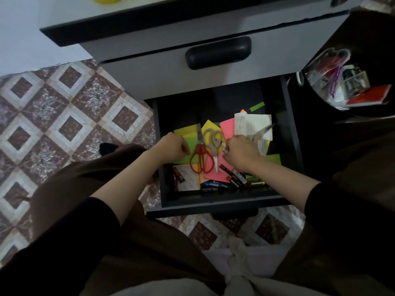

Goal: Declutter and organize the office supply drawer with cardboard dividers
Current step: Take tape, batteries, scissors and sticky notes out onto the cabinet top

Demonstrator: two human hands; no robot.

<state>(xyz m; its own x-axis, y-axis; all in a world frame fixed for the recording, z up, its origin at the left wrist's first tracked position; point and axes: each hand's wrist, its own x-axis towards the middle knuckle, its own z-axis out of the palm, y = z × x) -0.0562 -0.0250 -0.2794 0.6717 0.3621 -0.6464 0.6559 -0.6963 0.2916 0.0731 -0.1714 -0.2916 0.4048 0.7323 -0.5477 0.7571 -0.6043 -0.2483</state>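
The dark open drawer (159, 150) holds loose coloured paper notes (227, 126), a white slip (252, 122), red-handled scissors (201, 159), beige-handled scissors (213, 138) and several batteries (245, 180) along its front. My left hand (172, 146) rests with curled fingers on the green and yellow notes at the drawer's left; what it holds is hidden. My right hand (241, 150) is inside the drawer on the right and grips a third pair of scissors (259, 132), whose blurred metal blades stick up and to the right.
A shut drawer with a black handle (218, 52) sits above the open one. At the right stands a dark bin (342, 82) filled with packaging and a red booklet. Patterned floor tiles (70, 116) lie to the left. White cloth (241, 263) lies below the drawer front.
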